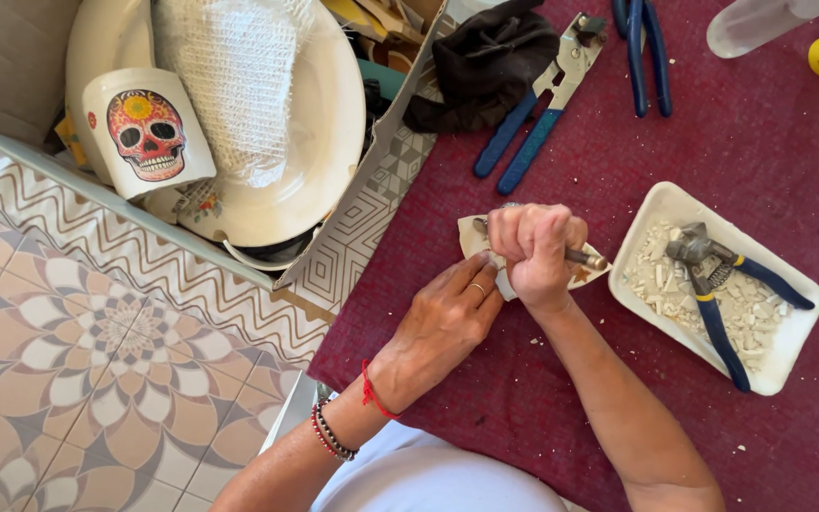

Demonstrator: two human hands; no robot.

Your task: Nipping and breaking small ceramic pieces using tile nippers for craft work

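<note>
Currently gripping a thin metal tool (588,256) in the fisted right hand (533,248) and pinning a cream tile piece (475,237) flat on the maroon desk (542,398) with the left hand (443,318), probably risking a slip toward the left fingers (479,283).

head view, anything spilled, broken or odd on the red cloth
Small pale crumbs are scattered over the red cloth, outside the white tray that holds similar broken chips and a pair of blue-handled nippers. The pale piece under both hands has an irregular, broken-looking edge.
</note>
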